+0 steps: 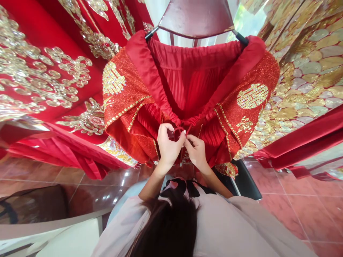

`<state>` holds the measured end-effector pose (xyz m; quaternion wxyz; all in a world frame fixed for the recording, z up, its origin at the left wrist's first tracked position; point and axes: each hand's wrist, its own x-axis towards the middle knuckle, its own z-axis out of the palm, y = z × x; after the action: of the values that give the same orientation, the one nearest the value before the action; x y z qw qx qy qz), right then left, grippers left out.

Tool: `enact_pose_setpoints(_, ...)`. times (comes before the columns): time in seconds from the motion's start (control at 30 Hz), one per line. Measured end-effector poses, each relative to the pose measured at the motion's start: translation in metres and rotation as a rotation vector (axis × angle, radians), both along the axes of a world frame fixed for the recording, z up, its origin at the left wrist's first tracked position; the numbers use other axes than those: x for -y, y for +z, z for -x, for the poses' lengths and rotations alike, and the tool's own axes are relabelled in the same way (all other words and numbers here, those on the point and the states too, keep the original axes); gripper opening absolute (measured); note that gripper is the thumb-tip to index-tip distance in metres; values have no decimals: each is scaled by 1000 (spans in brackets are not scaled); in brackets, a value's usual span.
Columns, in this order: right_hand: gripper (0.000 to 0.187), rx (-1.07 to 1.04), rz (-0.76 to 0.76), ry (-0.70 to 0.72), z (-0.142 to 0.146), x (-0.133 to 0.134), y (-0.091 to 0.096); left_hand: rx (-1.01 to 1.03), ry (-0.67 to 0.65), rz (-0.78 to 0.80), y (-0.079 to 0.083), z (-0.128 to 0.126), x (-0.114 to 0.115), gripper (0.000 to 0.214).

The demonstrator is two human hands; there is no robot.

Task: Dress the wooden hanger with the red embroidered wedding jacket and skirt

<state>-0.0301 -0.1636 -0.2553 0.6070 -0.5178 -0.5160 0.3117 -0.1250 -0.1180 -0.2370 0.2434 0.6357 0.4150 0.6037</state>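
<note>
A red skirt (187, 64) with a gathered waistband hangs by black clips from a hanger (197, 19). Gold round emblems and beaded trim decorate its glittery panels. At the low front of the waistband, a thin red drawstring (180, 129) forms a loop between my hands. My left hand (169, 144) is closed, its thumb and fingers pinching the drawstring. Close beside it, my right hand (196, 150) is closed as well, its fingertips gripping the string near the loop's right side. The exact fingertip contact is partly hidden.
Red cloth with clear and gold beading (37, 78) hangs at the left. A gold sequined garment (302, 82) hangs at the right. A black seat (248, 180) stands at lower right, and a dark bag (34, 205) lies lower left on the tiled floor (297, 214).
</note>
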Motion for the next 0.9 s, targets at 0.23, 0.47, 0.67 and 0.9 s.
enact_pose_setpoints(0.23, 25, 40, -25, 8, 0, 1, 1, 256, -275, 249, 3, -4, 1, 24)
enact_pose_setpoints(0.47, 26, 3, 53, 22, -3, 0, 2, 699, -554, 619, -11, 13, -8, 47)
enact_pose_setpoints(0.67, 30, -30, 79, 31, 2, 5, 9, 679, -342, 603, -33, 3, -5, 31)
enact_pose_setpoints(0.9, 32, 3, 108, 20, 2, 13, 15, 404, 78, 184, -48, 10, -23, 21)
